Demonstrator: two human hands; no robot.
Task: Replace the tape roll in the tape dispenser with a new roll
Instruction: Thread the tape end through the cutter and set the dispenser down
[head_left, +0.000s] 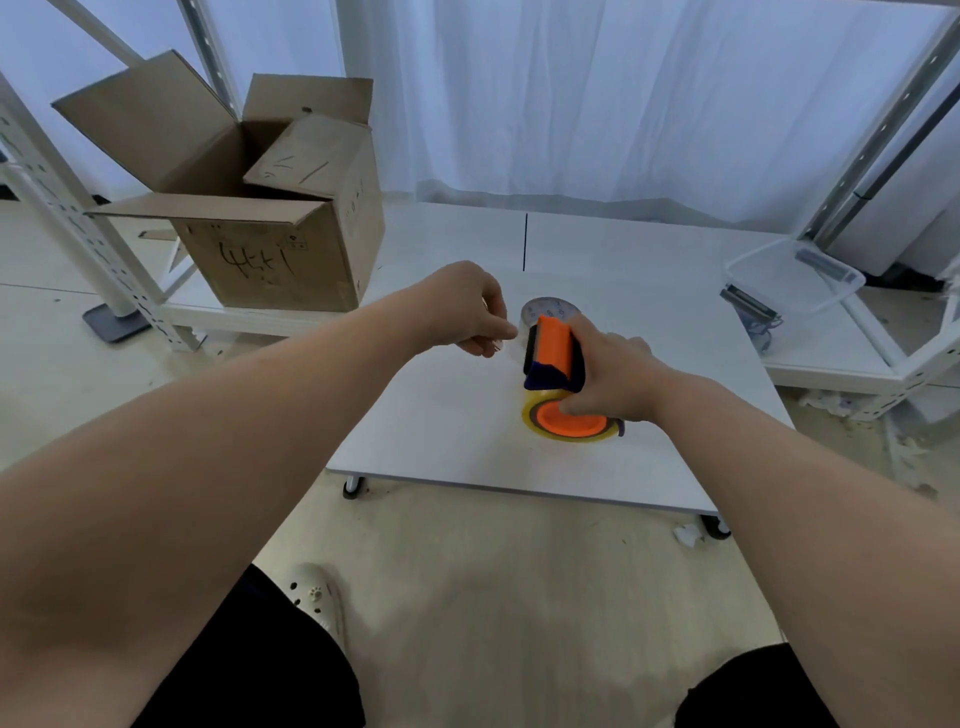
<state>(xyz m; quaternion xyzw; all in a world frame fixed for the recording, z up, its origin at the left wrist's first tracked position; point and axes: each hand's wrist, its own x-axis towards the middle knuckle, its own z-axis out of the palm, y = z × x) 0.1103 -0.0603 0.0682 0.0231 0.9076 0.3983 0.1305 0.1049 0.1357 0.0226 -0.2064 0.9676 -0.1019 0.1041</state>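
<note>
Rack post (62, 202): white, perforated, far left, leaning across the frame.
Box (260, 254): brown cardboard, flaps open, black scrawl on its near face; sits on a low white shelf, far-left of table.
Shoe (317, 597): pale clog w/ holes, on floor near the person, left of centre.
Left hand (467, 312): over table, just left of the rolls. Fingers curled in, thumb and forefinger tips close together beside the grey roll; can't tell whether they pinch anything.
Table (441, 426): low white board on castors, centre.
Grey roll (550, 309): pale roll, round face up, just far of the dispenser, partly hidden by it.
Tape dispenser (555, 348): orange body w/ dark blue edging, centre of table, tipped so its orange hub faces the camera.
Yellow roll (532, 418): around the orange hub at the dispenser's near end, low over the table top.
Right hand (613, 379): fingers wrapped round the dispenser from the right side, gripping it; thumb on the hub.
Tub (789, 280): clear plastic, tilted, on the shelf to the far right.
Curtain (571, 104): white, across the far side.
</note>
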